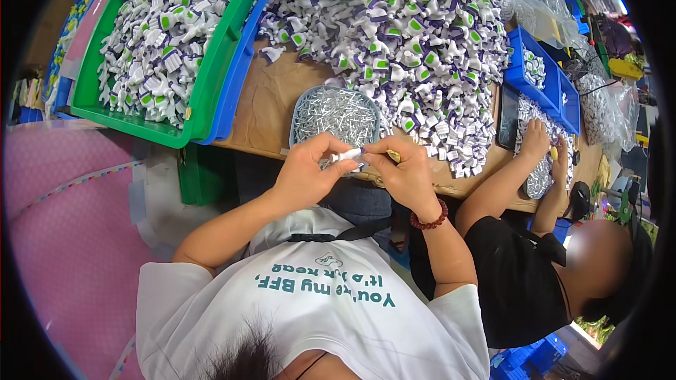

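Above the near edge of the table, my left hand (307, 169) pinches a small white plastic part (346, 157) between thumb and fingertips. The fingers of my right hand (407, 172) are closed on the part's purple end. A yellow wrap (393, 155) shows on a right finger, and a dark red bead bracelet (431, 217) circles that wrist. Just beyond my hands sits a blue-grey basket (293, 121) full of thin silvery metal pins (332, 114). Behind it spreads a big heap of white and purple plastic parts with green patches (415, 42).
To the left, a green bin (224, 41) of similar parts rests against a blue bin (239, 63) on the brown tabletop (248, 114). Blue divided boxes (533, 91) stand at right. A co-worker in black (517, 278) sits close on my right, hands (535, 142) over the table.
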`<act>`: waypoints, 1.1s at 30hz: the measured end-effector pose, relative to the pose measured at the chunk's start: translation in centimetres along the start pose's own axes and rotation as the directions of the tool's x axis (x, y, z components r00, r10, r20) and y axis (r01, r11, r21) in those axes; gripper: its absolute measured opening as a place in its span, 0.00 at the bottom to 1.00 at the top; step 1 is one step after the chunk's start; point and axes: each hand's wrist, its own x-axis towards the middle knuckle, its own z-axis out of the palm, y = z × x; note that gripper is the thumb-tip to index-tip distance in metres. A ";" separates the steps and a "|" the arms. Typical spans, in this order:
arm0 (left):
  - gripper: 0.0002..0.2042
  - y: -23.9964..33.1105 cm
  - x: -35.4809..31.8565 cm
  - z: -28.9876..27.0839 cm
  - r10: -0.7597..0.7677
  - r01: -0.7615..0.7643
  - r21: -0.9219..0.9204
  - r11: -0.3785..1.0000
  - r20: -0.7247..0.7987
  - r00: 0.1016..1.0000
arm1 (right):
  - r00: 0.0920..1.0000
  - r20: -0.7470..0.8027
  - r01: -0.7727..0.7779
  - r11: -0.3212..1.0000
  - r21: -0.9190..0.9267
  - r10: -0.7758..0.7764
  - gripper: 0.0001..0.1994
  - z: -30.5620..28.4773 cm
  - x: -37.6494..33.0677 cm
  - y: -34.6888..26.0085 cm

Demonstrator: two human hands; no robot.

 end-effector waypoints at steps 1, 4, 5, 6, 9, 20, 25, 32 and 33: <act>0.11 0.0 0.3 -0.1 -0.034 0.035 -0.019 0.999 0.036 0.999 | 1.000 0.004 0.006 1.000 -0.005 -0.006 0.08 0.0 0.1 -0.2; 0.11 -0.4 0.6 0.4 -0.074 0.070 0.029 0.997 0.165 0.983 | 0.995 0.087 0.060 0.995 -0.081 -0.053 0.10 -0.7 0.7 -1.8; 0.11 -0.7 0.7 0.7 -0.080 0.068 0.063 0.996 0.210 0.974 | 0.989 0.127 0.086 0.990 -0.114 -0.071 0.12 -1.0 0.8 -2.2; 0.09 -1.1 0.7 0.4 -0.016 0.001 0.071 0.997 0.209 0.978 | 0.994 0.080 0.087 0.989 -0.119 -0.078 0.14 -1.0 0.9 -2.2; 0.11 -1.3 1.0 -0.4 -0.303 0.383 -0.371 0.846 0.255 0.918 | 0.985 0.011 0.173 0.971 -0.167 -0.173 0.21 -1.2 0.7 -1.6; 0.19 -0.8 0.7 -0.5 -0.331 0.424 -0.515 0.745 0.268 0.905 | 0.932 0.361 -0.051 0.980 0.191 -0.022 0.31 1.1 -0.7 -2.2; 0.21 -0.2 0.3 -0.6 -0.204 0.264 -0.309 0.914 0.213 0.955 | 0.924 0.381 -0.132 0.943 0.304 0.006 0.31 1.0 -0.8 -1.8; 0.21 0.4 -0.4 -1.0 -0.188 0.249 -0.213 0.945 0.269 0.945 | 0.949 0.311 -0.179 0.894 0.411 0.046 0.27 2.1 -1.0 -0.3; 0.21 0.5 -0.6 -1.1 -0.181 0.245 -0.224 0.943 0.272 0.945 | 0.947 0.318 -0.182 0.900 0.396 0.051 0.27 2.2 -0.8 -0.4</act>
